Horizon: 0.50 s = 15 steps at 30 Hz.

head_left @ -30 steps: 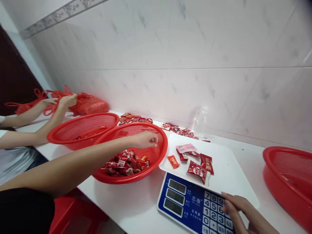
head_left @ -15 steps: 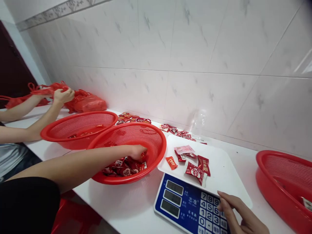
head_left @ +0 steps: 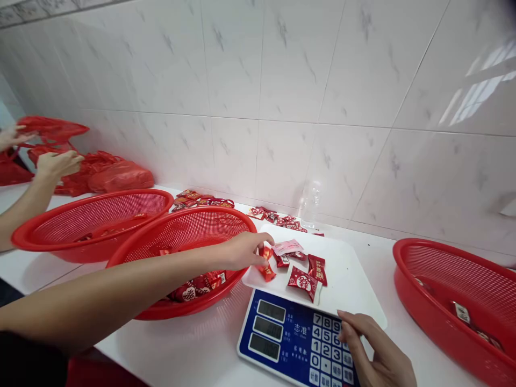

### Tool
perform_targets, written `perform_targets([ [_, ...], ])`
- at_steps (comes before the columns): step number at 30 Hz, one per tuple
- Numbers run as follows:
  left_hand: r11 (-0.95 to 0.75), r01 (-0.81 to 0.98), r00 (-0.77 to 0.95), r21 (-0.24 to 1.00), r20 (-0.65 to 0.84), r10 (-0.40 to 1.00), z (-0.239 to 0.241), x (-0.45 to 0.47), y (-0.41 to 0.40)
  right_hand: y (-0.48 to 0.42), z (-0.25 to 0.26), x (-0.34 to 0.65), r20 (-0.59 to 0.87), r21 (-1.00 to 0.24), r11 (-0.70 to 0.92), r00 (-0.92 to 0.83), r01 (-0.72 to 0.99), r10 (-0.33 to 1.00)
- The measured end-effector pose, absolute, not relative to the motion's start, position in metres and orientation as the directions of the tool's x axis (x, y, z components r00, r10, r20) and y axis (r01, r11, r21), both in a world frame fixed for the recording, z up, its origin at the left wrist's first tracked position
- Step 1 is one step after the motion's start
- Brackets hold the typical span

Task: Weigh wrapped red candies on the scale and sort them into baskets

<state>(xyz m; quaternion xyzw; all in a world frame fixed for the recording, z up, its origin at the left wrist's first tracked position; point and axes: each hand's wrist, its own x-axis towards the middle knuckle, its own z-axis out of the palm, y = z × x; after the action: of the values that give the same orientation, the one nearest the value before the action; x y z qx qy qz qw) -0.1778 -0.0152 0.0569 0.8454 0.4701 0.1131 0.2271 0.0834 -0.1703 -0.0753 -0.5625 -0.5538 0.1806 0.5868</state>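
My left hand (head_left: 244, 251) reaches over the rim of the middle red basket (head_left: 237, 212) to the left edge of the scale's white tray (head_left: 355, 279). Its fingers are closed on a small red packet (head_left: 265, 252). Right below it lies an orange-red packet (head_left: 267, 274). Farther in on the tray are a pink packet (head_left: 287, 246) and several dark red ones, among them a large packet (head_left: 302, 282). My right hand (head_left: 379, 349) rests by the tray's front edge over the blue keypad (head_left: 328, 344), fingers slightly apart and nothing visible in them.
Another red basket (head_left: 88, 201) stands to the left, and one (head_left: 451, 263) to the right. Rows of red packets (head_left: 201, 199) lie along the tiled wall near a clear plastic container (head_left: 310, 201). At far left, a co-worker's hands (head_left: 58, 164) handle red bags (head_left: 121, 174).
My left hand has come out of the middle basket and over to the tray with a red packet. My right hand stays at the tray's edge. The view has shifted right.
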Motion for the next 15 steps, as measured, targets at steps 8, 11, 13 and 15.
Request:
perform_targets([
  [8,-0.574,0.765,0.64,0.291,-0.257,0.724,0.07,-0.153,-0.021,-0.169,-0.076,0.083,0.485,-0.841,0.34,0.308,0.422,0.818],
  [11,-0.602,0.741,0.669,0.297,-0.265,0.694,0.068,-0.147,-0.02,-0.169,-0.077,0.083,0.497,-0.834,0.353,0.299,0.425,0.814],
  [13,-0.596,0.736,0.672,0.321,-0.247,0.698,0.063,-0.143,-0.02,-0.169,-0.076,0.084,0.513,-0.824,0.368,0.291,0.432,0.808],
  [15,-0.578,0.73,0.673,0.366,-0.232,0.703,0.058,-0.139,-0.02,-0.168,-0.075,0.084,0.529,-0.813,0.384,0.28,0.439,0.801],
])
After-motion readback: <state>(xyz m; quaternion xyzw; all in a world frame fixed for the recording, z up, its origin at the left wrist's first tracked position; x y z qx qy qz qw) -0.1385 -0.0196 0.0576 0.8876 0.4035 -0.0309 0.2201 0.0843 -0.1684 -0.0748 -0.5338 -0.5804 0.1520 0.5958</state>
